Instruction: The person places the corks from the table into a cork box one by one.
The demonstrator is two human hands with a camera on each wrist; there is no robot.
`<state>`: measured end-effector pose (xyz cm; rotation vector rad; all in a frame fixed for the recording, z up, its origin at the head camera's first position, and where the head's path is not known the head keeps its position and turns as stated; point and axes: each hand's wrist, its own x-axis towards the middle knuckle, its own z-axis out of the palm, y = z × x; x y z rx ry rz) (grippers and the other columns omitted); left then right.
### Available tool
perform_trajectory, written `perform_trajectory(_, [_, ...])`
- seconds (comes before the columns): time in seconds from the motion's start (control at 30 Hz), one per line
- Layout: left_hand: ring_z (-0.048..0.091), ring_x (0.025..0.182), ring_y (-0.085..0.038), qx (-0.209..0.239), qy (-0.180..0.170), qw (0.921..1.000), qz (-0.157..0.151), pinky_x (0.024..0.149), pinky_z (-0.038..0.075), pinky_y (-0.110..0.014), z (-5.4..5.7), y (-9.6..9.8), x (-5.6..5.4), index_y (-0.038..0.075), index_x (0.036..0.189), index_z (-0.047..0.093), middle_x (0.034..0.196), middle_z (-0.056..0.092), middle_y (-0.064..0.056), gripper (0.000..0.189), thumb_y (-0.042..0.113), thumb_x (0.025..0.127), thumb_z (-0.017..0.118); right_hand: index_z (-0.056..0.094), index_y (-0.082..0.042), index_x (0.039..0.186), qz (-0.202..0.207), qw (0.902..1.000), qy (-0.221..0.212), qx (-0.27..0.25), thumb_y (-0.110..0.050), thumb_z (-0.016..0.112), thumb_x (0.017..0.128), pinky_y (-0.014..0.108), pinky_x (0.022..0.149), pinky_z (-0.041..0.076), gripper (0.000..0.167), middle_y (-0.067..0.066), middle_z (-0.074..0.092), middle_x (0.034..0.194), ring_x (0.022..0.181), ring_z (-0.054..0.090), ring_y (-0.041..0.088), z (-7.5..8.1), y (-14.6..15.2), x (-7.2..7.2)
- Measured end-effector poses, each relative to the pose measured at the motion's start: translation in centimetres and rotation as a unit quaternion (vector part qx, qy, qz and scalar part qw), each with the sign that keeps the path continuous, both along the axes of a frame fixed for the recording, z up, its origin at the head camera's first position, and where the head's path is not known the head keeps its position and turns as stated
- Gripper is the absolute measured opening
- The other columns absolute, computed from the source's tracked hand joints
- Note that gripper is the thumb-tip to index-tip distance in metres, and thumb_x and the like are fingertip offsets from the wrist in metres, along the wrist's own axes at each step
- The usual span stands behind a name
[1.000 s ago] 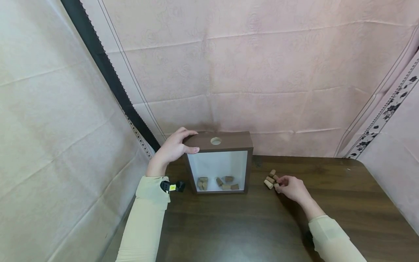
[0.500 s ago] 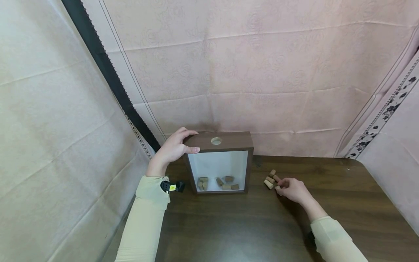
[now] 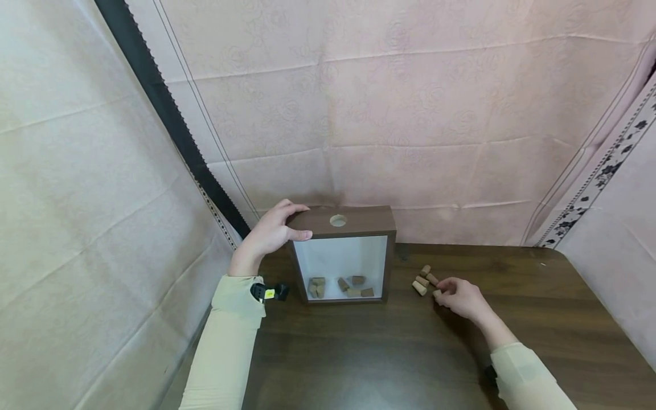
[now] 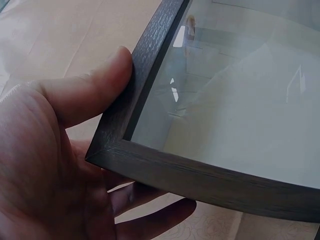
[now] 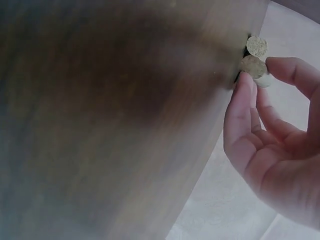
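My left hand (image 3: 270, 232) grips the top left corner of a brown wooden shadow box (image 3: 366, 222), thumb across the front edge and fingers over the top. In the left wrist view the thumb lies against the dark frame (image 4: 200, 172) beside the glass. A round hole (image 3: 338, 220) opens in the box's top, and several corks (image 3: 353, 292) lie inside at the bottom. To the right, my right hand (image 3: 463, 299) pinches one cork (image 5: 253, 66) between thumb and fingertips, low at the table. Several loose corks (image 3: 420, 287) lie just left of those fingertips.
The box stands upright near the back of the dark wooden table (image 3: 359, 353). A pale cloth (image 3: 435, 114) hangs right behind the table's back edge, with another cloth (image 3: 92, 199) at the left. A black wrist camera (image 3: 269, 292) sits on the left sleeve.
My right hand has shifted slightly right with the cork in its fingertips, a little apart from the other corks. My left hand and the box have stayed put.
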<state>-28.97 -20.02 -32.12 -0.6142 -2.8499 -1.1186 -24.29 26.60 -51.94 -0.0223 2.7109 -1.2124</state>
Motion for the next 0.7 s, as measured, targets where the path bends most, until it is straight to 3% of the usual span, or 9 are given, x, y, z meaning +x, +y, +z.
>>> perform_trajectory(0.33, [0.052,0.124,-0.034,-0.020,0.005,0.9998,-0.006,0.109,0.044,-0.059,0.1,-0.1,0.2,0.010,0.154,0.057,0.137,0.056,-0.010,0.067,0.032,0.095,0.081,0.068,0.002,0.135,-0.012,0.9977,0.031,-0.058,-0.023,0.073,0.103,0.036,0.074,0.059,0.041,0.015,0.073,0.115,0.092,0.071,0.025,0.8,0.0,0.1])
perform_trajectory(0.7, [0.052,0.126,-0.035,-0.030,0.007,0.9995,-0.006,0.110,0.044,-0.061,0.1,-0.2,0.4,0.011,0.156,0.055,0.140,0.055,-0.011,0.069,0.034,0.096,0.081,0.067,-0.001,0.135,-0.010,0.9877,0.119,-0.101,-0.020,0.073,0.103,0.027,0.077,0.056,0.037,0.015,0.070,0.119,0.104,0.065,0.023,4.9,-1.9,0.1])
